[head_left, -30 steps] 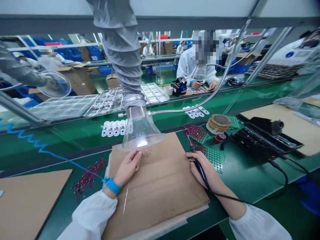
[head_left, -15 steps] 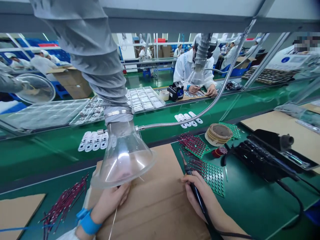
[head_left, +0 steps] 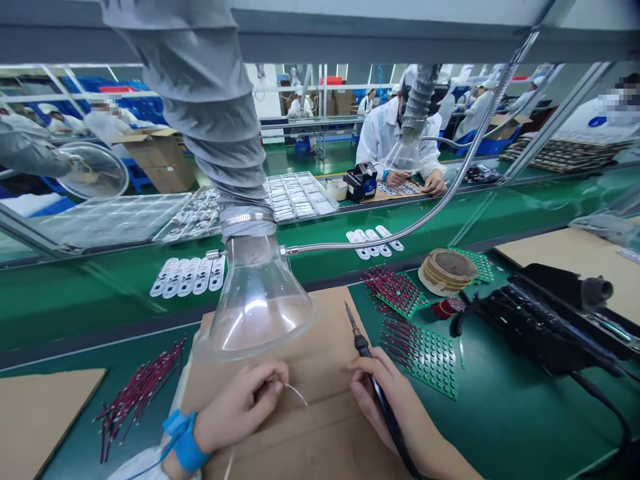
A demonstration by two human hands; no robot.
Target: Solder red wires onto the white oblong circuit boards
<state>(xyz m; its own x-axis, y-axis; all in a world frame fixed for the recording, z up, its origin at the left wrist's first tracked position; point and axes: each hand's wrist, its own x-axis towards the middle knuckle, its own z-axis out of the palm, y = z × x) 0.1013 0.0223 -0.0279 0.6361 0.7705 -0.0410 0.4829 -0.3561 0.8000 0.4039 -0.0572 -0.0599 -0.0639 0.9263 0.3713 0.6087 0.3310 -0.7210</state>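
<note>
now that solder wire (head_left: 295,393) pokes out past the pinched left grip (head_left: 240,407) — the right grip (head_left: 390,407) stays clamped on a soldering iron (head_left: 362,345), both hands over cardboard (head_left: 320,440).

Clear fume hood (head_left: 260,313) on grey duct (head_left: 200,87), parts tray (head_left: 297,197) behind, co-worker (head_left: 385,137) opp. in white gown.

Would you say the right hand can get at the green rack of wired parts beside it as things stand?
Probably yes: the right hand lies right beside the green rack, nothing between them, though its soldering iron may need setting down first.
</note>
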